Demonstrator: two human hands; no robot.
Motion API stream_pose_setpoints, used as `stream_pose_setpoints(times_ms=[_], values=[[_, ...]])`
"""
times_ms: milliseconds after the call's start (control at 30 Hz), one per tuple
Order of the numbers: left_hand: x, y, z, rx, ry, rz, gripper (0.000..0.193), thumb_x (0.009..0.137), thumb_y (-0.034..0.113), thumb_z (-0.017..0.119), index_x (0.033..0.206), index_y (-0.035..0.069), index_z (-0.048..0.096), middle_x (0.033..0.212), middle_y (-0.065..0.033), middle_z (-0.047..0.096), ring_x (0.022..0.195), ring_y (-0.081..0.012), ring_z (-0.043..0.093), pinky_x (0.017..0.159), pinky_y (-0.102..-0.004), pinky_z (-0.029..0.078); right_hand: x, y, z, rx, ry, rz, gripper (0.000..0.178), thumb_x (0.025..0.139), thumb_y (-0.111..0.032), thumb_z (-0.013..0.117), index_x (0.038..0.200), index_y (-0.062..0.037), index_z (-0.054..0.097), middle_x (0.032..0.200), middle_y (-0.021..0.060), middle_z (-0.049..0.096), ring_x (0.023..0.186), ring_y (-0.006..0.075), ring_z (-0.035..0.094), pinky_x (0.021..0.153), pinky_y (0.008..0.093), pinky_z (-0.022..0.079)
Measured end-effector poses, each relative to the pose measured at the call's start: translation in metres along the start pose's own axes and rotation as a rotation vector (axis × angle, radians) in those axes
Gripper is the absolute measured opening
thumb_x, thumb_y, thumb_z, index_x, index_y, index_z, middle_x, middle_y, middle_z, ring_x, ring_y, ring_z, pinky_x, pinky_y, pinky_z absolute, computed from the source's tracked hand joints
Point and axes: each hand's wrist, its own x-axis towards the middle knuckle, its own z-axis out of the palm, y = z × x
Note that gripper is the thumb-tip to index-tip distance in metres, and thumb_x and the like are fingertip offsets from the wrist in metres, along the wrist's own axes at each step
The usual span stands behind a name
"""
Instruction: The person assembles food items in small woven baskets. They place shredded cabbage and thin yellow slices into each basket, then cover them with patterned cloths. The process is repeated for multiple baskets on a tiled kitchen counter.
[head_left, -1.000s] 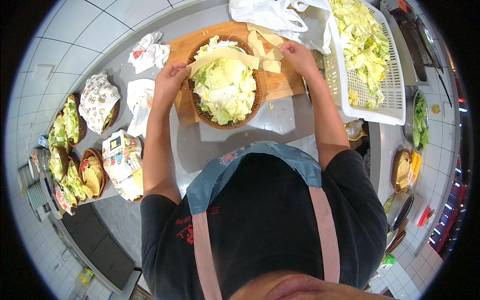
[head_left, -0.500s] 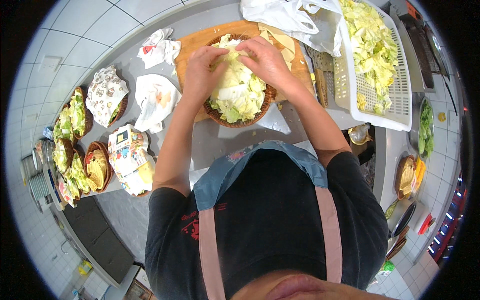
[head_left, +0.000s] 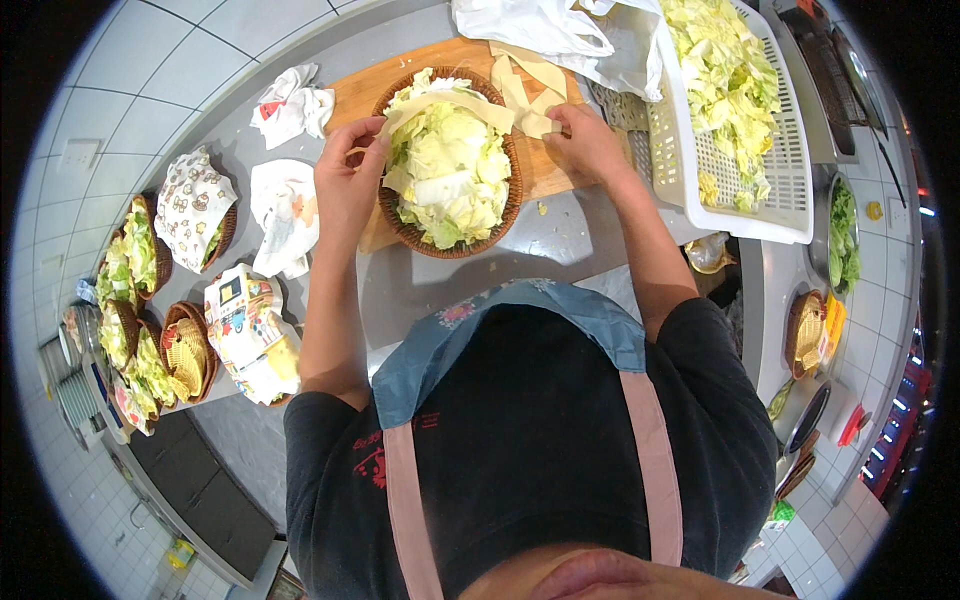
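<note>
A round wicker basket point(head_left: 515, 185) heaped with torn pale green and yellow cabbage leaves point(head_left: 450, 165) stands partly on a wooden cutting board point(head_left: 395, 65). Over the far part of the leaves lies a pale yellow flat strip point(head_left: 445, 100), resembling tofu skin. My left hand point(head_left: 345, 185), fingers bent together, holds the strip's left end at the basket's left rim. To the right of the basket, my right hand point(head_left: 592, 145) pinches a pale strip at the near end of a small pile of strips point(head_left: 525, 75). Whether this joins the strip over the leaves is unclear.
A white plastic crate point(head_left: 740, 222) of cut leaves stands right, beside a cleaver point(head_left: 622, 110) and a white plastic bag point(head_left: 530, 25). Cloths point(head_left: 283, 215) and cloth-covered baskets point(head_left: 197, 205) are on the left, with more leaf-filled baskets point(head_left: 140, 245) beyond.
Both hands have moved apart from above the leaves, the left to the basket's left rim, the right to the strips. The strip now shows stretched across the leaves. The whole view has shifted slightly.
</note>
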Motion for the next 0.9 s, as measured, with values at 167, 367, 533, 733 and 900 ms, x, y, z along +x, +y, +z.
stream_pose_setpoints(times_ms=[167,367,533,733,900], values=[[-0.004,0.012,0.000,-0.035,-0.003,0.039,0.018,0.087,0.005,0.062,0.104,0.001,0.064,0.097,-0.0041,0.061,0.085,-0.0092,0.058,0.072,-0.0232,0.049,-0.004,0.010,-0.012,0.358,-0.100,0.114,0.018,0.080,-0.019,0.068,0.090,-0.0056,0.061,0.079,0.0056,0.059,0.076,0.0163,0.058,0.070,0.0276,0.045],[-0.012,0.037,0.020,-0.251,-0.157,0.046,0.020,0.089,0.010,0.061,0.108,0.004,0.063,0.099,-0.0012,0.063,0.087,-0.0080,0.058,0.077,-0.0223,0.047,-0.011,-0.054,-0.075,0.806,-0.338,0.072,0.008,0.086,-0.015,0.063,0.086,-0.0085,0.057,0.086,-0.0049,0.057,0.081,0.0038,0.050,0.074,0.0209,0.041],[-0.029,0.081,0.053,-0.407,-0.541,-0.111,0.040,0.097,0.033,0.045,0.124,0.005,0.054,0.116,-0.0074,0.058,0.107,-0.0164,0.052,0.094,-0.0294,0.039,-0.030,-0.102,-0.102,1.031,-0.670,-0.178,0.007,0.090,-0.015,0.057,0.094,-0.0094,0.054,0.083,-0.0067,0.055,0.077,0.0015,0.049,0.070,0.0196,0.040],[-0.061,0.071,0.033,-0.911,-0.880,-0.559,0.026,0.094,0.028,0.054,0.106,0.005,0.057,0.087,-0.0046,0.060,0.077,-0.0134,0.058,0.072,-0.0282,0.049,-0.036,-0.116,-0.112,0.878,-0.773,-0.135,0.010,0.094,-0.020,0.055,0.099,-0.0121,0.055,0.073,-0.0087,0.054,0.062,-0.0011,0.046,0.049,0.0150,0.036],[-0.043,0.058,-0.014,-0.549,-0.568,-0.516,0.022,0.089,0.012,0.061,0.110,0.003,0.059,0.082,-0.0028,0.062,0.067,-0.0057,0.057,0.058,-0.0194,0.047,-0.017,-0.096,-0.089,0.838,-0.643,-0.113,0.018,0.092,-0.019,0.057,0.109,-0.0116,0.056,0.077,-0.0071,0.054,0.065,0.0011,0.046,0.053,0.0180,0.038]])
